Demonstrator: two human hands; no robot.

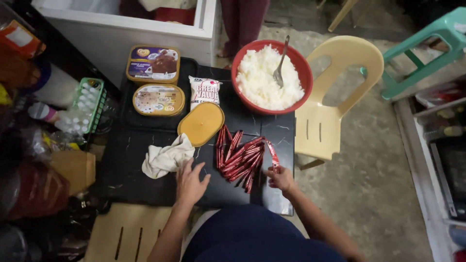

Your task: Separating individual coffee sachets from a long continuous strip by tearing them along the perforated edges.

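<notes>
A thin red foil sachet stick (273, 156) was gripped at its near end by the right hand (280, 179), the fingers closed on it, at the near right part of the black marble-patterned table top (131, 170). The stick pointed away toward the far side, just right of a loose heap of matching red sachet sticks (240, 156) spread over the middle of the table. The left hand (190, 182) was laid flat on the table with fingers spread and nothing held, just near of a crumpled cream cloth (166, 157) and left of the heap.

Beyond the cloth, a yellow oval plastic lid (201, 123) was seen, with a small white pouch (204, 91) behind it. Two rectangular ice-cream tubs (156, 80) were set one behind the other on a dark tray (130, 114) at the far left. A round red plastic bowl (238, 60) filled with white rice was placed at the far right, with a metal fork (280, 63) stuck in the rice. A cream plastic chair (335, 97) stood right of the table.
</notes>
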